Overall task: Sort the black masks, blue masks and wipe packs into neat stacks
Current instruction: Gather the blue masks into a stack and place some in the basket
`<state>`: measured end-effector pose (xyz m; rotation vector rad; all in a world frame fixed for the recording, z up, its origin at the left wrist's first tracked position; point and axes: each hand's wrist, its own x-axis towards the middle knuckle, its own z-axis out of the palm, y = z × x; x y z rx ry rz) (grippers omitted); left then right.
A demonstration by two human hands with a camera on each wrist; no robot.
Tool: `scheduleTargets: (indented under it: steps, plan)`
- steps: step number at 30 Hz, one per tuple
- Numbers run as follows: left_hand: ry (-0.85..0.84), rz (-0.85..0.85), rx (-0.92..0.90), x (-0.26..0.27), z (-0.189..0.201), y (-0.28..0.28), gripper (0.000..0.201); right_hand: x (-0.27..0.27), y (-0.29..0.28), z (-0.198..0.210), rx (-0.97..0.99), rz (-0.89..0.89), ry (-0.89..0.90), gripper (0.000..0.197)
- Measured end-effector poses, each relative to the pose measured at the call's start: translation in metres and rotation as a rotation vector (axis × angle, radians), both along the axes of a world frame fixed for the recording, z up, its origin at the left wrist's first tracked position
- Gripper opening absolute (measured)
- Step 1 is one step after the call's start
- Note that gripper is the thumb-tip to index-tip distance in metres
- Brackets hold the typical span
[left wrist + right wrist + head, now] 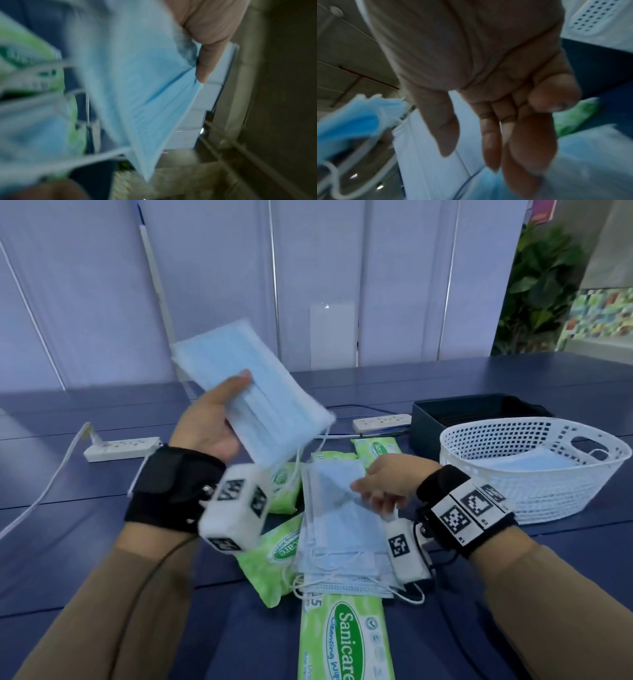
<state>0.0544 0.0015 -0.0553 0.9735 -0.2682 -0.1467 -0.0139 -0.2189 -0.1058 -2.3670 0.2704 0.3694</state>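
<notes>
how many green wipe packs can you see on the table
5 show in the head view: nearest pack, one under the left wrist camera, one behind it, two beyond the mask pile. The masks may hide more.

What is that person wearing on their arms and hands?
Both hands, left hand and right hand, are bare. Each wrist carries a black strap with a white block printed with black square codes. Tan sleeves cover the forearms; a thin dark cable trails down the left one.

Left hand [209, 419] raised, palm up, thumb clamped in a grip; right hand [383, 484] lower, fingers loose.
</notes>
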Motion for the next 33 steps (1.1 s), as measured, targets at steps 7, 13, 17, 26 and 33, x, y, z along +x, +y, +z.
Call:
scheduleTargets:
  steps: [7, 13, 17, 26, 33]
  plan:
    - [0.011, 0.025, 0.064, 0.001, 0.001, 0.003, 0.01, 0.008, -0.009, -0.01, -0.067, -0.062, 0.081, 0.04]
    - [0.047, -0.074, 0.38, -0.003, -0.016, -0.013, 0.012, 0.009, -0.005, -0.018, -0.195, 0.031, 0.052, 0.032]
    - [0.084, -0.162, 0.449, -0.004, -0.025, -0.018, 0.021, 0.006, -0.008, -0.012, -0.166, 0.02, -0.045, 0.025]
    - [0.171, -0.208, 0.144, -0.015, -0.035, -0.051, 0.043, 0.0, 0.0, 0.014, 0.958, 0.092, -0.377, 0.029]
    - [0.14, -0.214, 0.189, -0.011, -0.031, -0.039, 0.04, 0.012, 0.0, 0.004, 0.841, -0.022, -0.277, 0.042]
